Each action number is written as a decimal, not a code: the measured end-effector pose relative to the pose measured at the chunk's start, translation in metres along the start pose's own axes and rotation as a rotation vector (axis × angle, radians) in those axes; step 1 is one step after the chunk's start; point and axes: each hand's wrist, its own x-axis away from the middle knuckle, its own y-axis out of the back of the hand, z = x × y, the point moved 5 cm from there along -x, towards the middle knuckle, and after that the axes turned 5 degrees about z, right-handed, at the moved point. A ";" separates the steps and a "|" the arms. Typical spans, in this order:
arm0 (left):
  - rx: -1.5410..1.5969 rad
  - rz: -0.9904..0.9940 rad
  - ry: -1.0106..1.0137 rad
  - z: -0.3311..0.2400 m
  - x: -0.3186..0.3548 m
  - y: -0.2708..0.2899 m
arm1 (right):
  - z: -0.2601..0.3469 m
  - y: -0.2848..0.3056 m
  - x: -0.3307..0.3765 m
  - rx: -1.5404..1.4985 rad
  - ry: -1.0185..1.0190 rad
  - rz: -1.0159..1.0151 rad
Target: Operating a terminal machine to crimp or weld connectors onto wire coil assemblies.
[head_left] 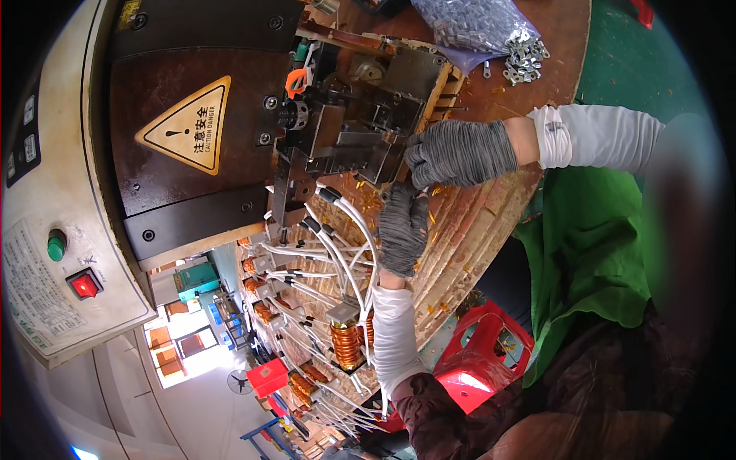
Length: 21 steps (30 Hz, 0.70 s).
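Both my hands wear grey knitted gloves and meet at the working head (360, 126) of a dark metal press. My right hand (460, 153), the upper one in the picture, has its fingers curled together against the edge of that head. Just below, my left hand (402, 230) is closed, fingertips close to the right hand's. Whatever small thing lies between the fingers is hidden. White cables (360, 218) with black sleeves pass beside the left hand and wrist. They lead toward copper-wound coils (346, 345) on the worktable (475, 222).
A plastic bag (468, 27) of metal cable lugs (525, 57) lies open on the table by the press. The press housing (176, 123) bears a triangular warning sign. A red switch (84, 284) and green button (57, 245) sit on its panel. A red stool (479, 360) stands beside the table.
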 end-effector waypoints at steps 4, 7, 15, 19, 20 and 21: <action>0.001 -0.015 -0.003 -0.001 0.000 -0.001 | 0.001 0.004 0.000 0.007 0.027 -0.061; 0.064 0.009 -0.011 -0.002 -0.001 -0.001 | 0.002 0.005 -0.001 -0.002 0.085 -0.055; 0.127 0.041 0.096 0.000 0.001 -0.001 | 0.006 0.003 -0.002 0.132 0.122 0.035; 0.127 0.042 0.103 0.002 -0.001 -0.001 | 0.006 0.002 0.002 0.104 0.048 0.033; 0.116 0.044 0.112 0.002 -0.001 0.000 | 0.007 0.002 0.002 0.123 0.032 0.025; 0.106 0.043 0.121 0.002 -0.001 0.000 | 0.008 0.002 0.003 0.134 0.023 0.005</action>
